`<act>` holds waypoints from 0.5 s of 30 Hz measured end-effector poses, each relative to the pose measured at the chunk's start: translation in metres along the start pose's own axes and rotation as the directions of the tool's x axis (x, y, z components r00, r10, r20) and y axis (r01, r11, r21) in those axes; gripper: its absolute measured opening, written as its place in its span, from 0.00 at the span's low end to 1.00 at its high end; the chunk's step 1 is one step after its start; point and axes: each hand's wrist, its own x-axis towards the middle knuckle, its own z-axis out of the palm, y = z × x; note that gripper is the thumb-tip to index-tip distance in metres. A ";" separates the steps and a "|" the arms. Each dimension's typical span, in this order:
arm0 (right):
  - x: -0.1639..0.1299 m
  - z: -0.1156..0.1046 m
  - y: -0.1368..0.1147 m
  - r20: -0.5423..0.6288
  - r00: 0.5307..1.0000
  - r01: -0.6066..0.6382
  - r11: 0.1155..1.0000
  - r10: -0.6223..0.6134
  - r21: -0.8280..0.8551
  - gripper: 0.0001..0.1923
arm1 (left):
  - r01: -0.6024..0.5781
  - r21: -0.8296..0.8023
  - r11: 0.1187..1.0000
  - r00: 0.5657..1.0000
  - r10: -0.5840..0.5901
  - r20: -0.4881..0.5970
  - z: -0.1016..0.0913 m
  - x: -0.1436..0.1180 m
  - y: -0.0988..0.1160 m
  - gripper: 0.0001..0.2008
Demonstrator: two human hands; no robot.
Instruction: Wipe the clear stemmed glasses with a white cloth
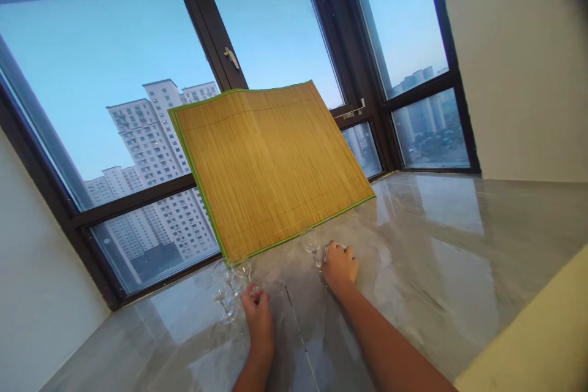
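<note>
Head view: left hand (258,312) is closing its fingers on a stemmed glass (228,294) among others on the marble bench (436,245). Right hand (340,266) is gripping another clear glass (312,242), just below the leaning bamboo mat (271,162).

Single head view, tilted, looking forward and down, near countertop (459,239), facing window (114,73)

- Clear stemmed glasses (229,285): a small cluster of transparent glassware standing close together on the surface, near its window-side edge, towards the left. The left hand (258,312) touches the cluster at its near side. The exact count cannot be told.
- Single clear glass (311,241): transparent, upright, with a rounded bowl, near the same edge further right. The right hand (340,266) is closed on a glass item just beside it.
</note>
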 end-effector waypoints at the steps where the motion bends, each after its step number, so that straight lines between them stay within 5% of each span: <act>1: 0.000 -0.002 0.002 -0.007 1.000 -0.017 1.000 0.017 -0.002 0.23 | 0.002 -0.006 1.000 1.000 -0.002 0.026 0.001 -0.003 0.004 0.21; 7: -0.004 -0.014 -0.001 -0.006 1.000 -0.006 0.999 0.006 0.050 0.28 | -0.065 -0.014 0.998 0.992 0.066 0.107 0.003 -0.015 0.019 0.22; 15: -0.019 -0.016 -0.024 0.102 0.995 -0.027 0.990 0.013 0.135 0.35 | -0.066 0.017 0.998 0.989 0.063 0.131 0.006 -0.013 0.013 0.24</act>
